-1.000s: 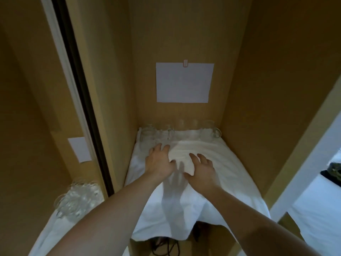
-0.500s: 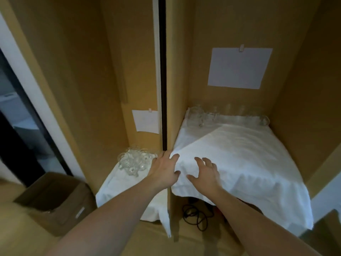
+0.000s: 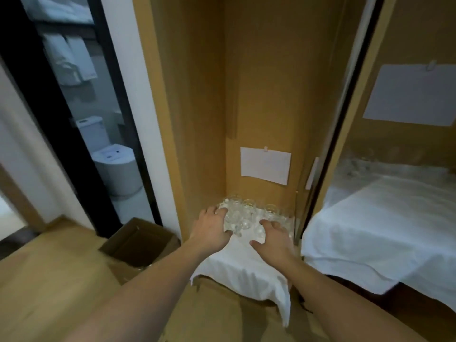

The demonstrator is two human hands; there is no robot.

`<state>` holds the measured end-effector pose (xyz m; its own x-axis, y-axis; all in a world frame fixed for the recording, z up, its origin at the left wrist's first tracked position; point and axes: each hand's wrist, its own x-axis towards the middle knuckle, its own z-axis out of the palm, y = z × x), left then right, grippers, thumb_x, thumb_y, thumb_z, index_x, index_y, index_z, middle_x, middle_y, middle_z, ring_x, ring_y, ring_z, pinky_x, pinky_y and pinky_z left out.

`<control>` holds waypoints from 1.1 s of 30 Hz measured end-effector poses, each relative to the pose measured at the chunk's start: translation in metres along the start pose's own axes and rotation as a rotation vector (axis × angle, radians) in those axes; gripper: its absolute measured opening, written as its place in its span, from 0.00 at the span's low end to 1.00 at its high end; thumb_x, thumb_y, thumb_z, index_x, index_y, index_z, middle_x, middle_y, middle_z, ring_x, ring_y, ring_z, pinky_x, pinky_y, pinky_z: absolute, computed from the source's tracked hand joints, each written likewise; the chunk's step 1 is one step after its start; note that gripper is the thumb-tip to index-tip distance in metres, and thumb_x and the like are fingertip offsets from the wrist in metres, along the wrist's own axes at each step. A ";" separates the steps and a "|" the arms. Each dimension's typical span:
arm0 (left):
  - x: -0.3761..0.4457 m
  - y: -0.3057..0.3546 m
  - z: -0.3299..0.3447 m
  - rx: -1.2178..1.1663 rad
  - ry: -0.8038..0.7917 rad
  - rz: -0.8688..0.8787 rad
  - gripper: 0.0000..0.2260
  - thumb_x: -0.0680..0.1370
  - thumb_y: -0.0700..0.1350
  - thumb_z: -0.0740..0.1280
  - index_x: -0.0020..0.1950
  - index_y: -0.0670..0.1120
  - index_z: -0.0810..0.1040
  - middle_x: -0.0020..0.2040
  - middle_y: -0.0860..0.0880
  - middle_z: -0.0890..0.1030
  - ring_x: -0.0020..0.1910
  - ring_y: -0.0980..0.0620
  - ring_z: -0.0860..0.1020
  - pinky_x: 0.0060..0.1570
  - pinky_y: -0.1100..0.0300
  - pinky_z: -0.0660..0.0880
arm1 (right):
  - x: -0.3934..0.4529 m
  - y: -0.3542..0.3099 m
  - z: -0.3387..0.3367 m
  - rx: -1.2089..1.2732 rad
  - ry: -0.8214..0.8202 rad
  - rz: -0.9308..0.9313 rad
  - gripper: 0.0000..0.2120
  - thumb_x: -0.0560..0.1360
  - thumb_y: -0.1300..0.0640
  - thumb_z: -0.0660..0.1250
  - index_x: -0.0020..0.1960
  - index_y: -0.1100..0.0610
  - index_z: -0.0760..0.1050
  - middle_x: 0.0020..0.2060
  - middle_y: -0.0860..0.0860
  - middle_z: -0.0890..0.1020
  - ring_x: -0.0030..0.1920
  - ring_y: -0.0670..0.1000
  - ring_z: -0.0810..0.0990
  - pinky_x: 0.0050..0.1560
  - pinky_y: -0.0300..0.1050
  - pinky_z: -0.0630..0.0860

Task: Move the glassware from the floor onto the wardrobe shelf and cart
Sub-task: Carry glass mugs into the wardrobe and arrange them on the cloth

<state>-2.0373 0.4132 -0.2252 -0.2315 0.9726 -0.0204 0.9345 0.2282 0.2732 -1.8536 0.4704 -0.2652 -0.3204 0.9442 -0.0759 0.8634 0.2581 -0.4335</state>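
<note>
Tan wooden wardrobe [image 3: 202, 99]: clear glass cups [image 3: 243, 214] on white cloth [image 3: 246, 265]. Left hand [image 3: 212, 228] & right hand [image 3: 275, 236], fingers spread, flank them; grip w/ care, one apiece.

Clear, colourless glassware [image 3: 243, 214] is glinting just ahead of the fingertips, standing on a plain white cloth [image 3: 243, 269] that is lying under the fingers. Beyond the fingertips, a plain white paper sheet [image 3: 265, 165] is showing against the ochre-brown wardrobe wall [image 3: 261, 90]. Left of the fingers, a brown cardboard box [image 3: 138, 241] is sitting on pale wood-grain flooring [image 3: 49, 280].
</note>
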 end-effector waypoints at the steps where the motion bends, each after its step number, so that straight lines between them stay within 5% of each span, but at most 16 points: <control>1: 0.001 -0.018 -0.004 -0.022 -0.007 -0.035 0.27 0.79 0.57 0.66 0.75 0.51 0.64 0.74 0.46 0.66 0.72 0.42 0.65 0.69 0.46 0.68 | 0.001 -0.014 0.012 0.002 -0.021 0.009 0.33 0.76 0.41 0.67 0.77 0.48 0.61 0.74 0.52 0.67 0.72 0.57 0.66 0.68 0.50 0.69; 8: 0.015 -0.100 -0.009 -0.152 -0.061 -0.148 0.27 0.77 0.57 0.68 0.73 0.49 0.68 0.71 0.45 0.71 0.69 0.41 0.68 0.68 0.47 0.70 | 0.005 -0.064 0.067 0.054 -0.073 0.091 0.34 0.75 0.41 0.69 0.77 0.50 0.62 0.71 0.55 0.68 0.70 0.58 0.68 0.67 0.51 0.71; 18: 0.075 -0.123 0.029 -0.180 -0.160 -0.128 0.31 0.77 0.58 0.68 0.76 0.50 0.65 0.72 0.46 0.71 0.69 0.41 0.70 0.67 0.48 0.72 | 0.055 -0.043 0.084 0.042 -0.111 0.225 0.35 0.74 0.40 0.70 0.76 0.51 0.64 0.69 0.55 0.70 0.67 0.58 0.72 0.62 0.50 0.75; 33: 0.305 -0.152 0.122 -0.246 -0.380 -0.246 0.28 0.77 0.55 0.70 0.74 0.46 0.69 0.66 0.42 0.76 0.64 0.42 0.75 0.62 0.54 0.72 | 0.281 0.002 0.159 0.111 -0.320 0.358 0.33 0.75 0.43 0.70 0.75 0.54 0.65 0.67 0.57 0.73 0.66 0.56 0.74 0.66 0.47 0.71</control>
<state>-2.2170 0.6802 -0.3902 -0.2793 0.8492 -0.4483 0.7626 0.4798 0.4339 -2.0039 0.7040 -0.4303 -0.1302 0.8550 -0.5021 0.8998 -0.1108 -0.4220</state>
